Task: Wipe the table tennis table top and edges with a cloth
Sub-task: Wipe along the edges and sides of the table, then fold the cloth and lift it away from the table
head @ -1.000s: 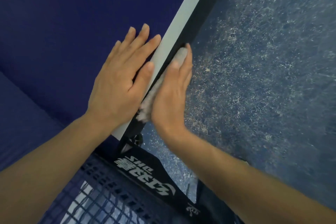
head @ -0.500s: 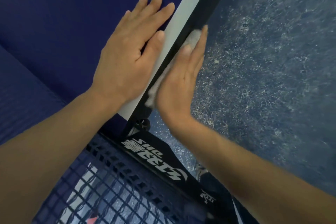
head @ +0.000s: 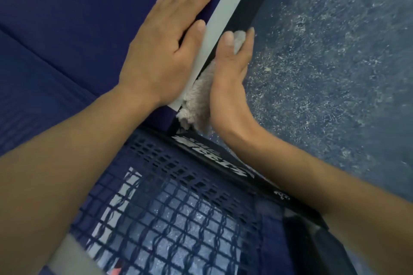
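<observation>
While the left hand [head: 165,51] lies flat and fully open on the dark blue tabletop [head: 73,13], palm down with fingers extended toward the far side, it has hold of nothing; its thumb rests along the white boundary line [head: 225,15] at the tabletop's right margin. The right hand [head: 230,73] is positioned just right of that line, turned on edge with the palm facing left toward the black side edge [head: 250,0] of the table. This hand is nearly straight, fingers together, and presses a pale, fluffy cloth [head: 196,105] against the side edge. The cloth is sandwiched between palm and edge: one tuft shows at the far end between the thumb and the fingers, and a larger bunch protrudes at the near end beside the wrist, close to the corner where the white line ends. Near of both hands, a dark blue net [head: 178,207] crosses the view, with a black net post bracket [head: 214,158] carrying white lettering directly below the right forearm. The lettering is blurred and cannot be read. Right of the table, a blue speckled floor [head: 335,73] fills the scene.
</observation>
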